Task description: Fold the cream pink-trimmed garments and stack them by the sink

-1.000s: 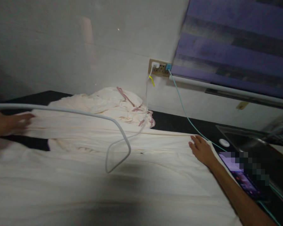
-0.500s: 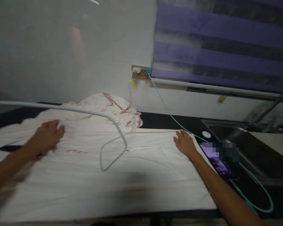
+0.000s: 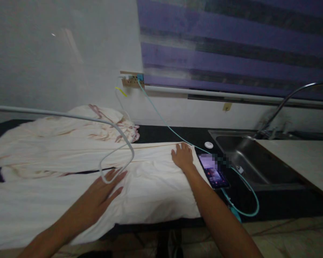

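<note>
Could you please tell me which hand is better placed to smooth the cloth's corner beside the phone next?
Probably the right hand: it rests on the white cloth near that corner and the phone; the left hand lies farther away.

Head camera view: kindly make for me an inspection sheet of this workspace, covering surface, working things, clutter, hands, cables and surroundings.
Surface: dark counter, partly covered.
Job's things: cream cloth, spread out but wrinkled; bunched fabric with pinkish trim behind it.
Clutter: lit phone and white round item, right of the cream cloth.
Hands: left hand open on the cream cloth; right hand palm down near its far right corner.
Cables: grey-white cord loops across the view; turquoise cable runs from the wall socket past the phone.
Surroundings: sink, tap, purple striped blind.
</note>
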A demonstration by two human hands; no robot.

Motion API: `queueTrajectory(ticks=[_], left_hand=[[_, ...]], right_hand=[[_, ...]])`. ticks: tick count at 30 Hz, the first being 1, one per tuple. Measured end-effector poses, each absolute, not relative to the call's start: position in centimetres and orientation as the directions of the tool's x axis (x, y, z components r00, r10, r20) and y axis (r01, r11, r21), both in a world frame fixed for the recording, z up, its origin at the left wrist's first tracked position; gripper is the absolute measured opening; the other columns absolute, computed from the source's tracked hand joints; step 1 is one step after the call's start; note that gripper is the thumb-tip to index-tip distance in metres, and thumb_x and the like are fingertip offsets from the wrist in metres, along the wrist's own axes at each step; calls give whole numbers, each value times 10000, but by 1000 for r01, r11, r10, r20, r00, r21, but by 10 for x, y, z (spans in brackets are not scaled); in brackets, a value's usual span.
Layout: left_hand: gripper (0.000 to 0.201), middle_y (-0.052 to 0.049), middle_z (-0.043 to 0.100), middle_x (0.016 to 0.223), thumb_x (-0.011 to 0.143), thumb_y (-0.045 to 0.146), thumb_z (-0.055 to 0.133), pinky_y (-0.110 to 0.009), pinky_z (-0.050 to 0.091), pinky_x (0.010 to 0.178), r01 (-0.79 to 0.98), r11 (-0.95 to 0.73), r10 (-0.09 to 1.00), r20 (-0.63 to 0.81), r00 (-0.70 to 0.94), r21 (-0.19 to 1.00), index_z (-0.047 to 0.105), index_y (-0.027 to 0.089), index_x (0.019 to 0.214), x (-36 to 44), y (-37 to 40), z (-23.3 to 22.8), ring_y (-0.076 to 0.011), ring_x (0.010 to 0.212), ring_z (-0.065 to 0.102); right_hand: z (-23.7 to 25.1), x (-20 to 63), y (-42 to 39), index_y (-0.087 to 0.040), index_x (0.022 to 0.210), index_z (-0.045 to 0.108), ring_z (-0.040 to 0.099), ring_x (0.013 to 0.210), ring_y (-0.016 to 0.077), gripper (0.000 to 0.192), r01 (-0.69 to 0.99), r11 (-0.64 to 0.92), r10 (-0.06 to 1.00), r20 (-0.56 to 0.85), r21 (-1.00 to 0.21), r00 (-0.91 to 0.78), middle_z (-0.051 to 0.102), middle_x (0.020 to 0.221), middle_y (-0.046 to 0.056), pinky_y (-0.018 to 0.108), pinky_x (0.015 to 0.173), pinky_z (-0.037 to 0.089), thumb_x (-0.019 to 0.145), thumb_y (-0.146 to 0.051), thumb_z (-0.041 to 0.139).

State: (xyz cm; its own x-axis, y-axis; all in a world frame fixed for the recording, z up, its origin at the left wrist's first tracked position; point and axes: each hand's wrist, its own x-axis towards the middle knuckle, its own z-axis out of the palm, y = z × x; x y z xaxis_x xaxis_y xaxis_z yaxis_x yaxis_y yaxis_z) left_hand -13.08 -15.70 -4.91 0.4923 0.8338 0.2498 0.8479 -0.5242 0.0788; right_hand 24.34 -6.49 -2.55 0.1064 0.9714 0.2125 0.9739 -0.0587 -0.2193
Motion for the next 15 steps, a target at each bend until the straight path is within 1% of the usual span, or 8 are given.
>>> queueTrajectory(ticks=[2,4,6,9,12,14,15], left_hand=[[580,30,343,1665,1044,486,345,-463,321,1261,827,-559,821,180,541,65,358,371,1613,-115,-162,-43,-259,1551,321],[568,40,335,1663,1050,467,318,-471,308,1267,816,-575,814,138,564,57,356,380,1610,-116,-161,-33,-257,1542,339],[572,43,322,1667,1049,466,337,-471,298,1270,813,-580,813,103,573,56,340,383,1614,-128,-156,-25,-256,1545,334],[587,37,300,1680,1042,466,384,-462,265,1279,832,-552,832,105,545,56,339,364,1619,-154,-148,-18,-258,1557,309],[573,37,286,1691,1054,419,384,-414,229,1286,850,-523,850,110,515,67,335,342,1620,-172,-145,-17,-221,1549,327],[559,43,320,1680,1048,414,410,-395,239,1277,858,-513,856,108,506,43,366,346,1601,-181,-144,-18,-208,1542,341],[551,34,354,1667,1037,428,428,-409,249,1270,867,-498,861,123,494,9,405,339,1580,-187,-144,-19,-220,1537,350]], right_hand=[[-25,244,-64,-112,1543,433,282,1524,352,617,971,-49,973,208,-236,100,349,1648,211,505,1201,223,1046,-469,361],[-25,244,-64,-102,1542,435,281,1523,359,623,968,-45,975,202,-248,97,343,1650,214,506,1201,223,1043,-468,366],[-25,244,-63,-97,1542,437,282,1521,364,627,964,-45,974,202,-261,100,342,1651,213,509,1198,227,1039,-466,374],[-25,243,-64,-103,1536,445,296,1514,365,620,960,-47,972,210,-276,108,365,1642,205,515,1191,236,1034,-461,385],[-24,243,-65,-103,1524,460,305,1507,369,614,959,-39,970,219,-282,104,381,1633,203,514,1187,241,1032,-461,384],[-24,243,-66,-87,1517,468,302,1507,375,619,957,-35,970,221,-289,102,375,1632,216,512,1186,242,1033,-462,379],[-23,243,-66,-81,1515,470,300,1507,376,621,956,-36,970,220,-292,103,371,1632,221,511,1186,241,1034,-462,377]])
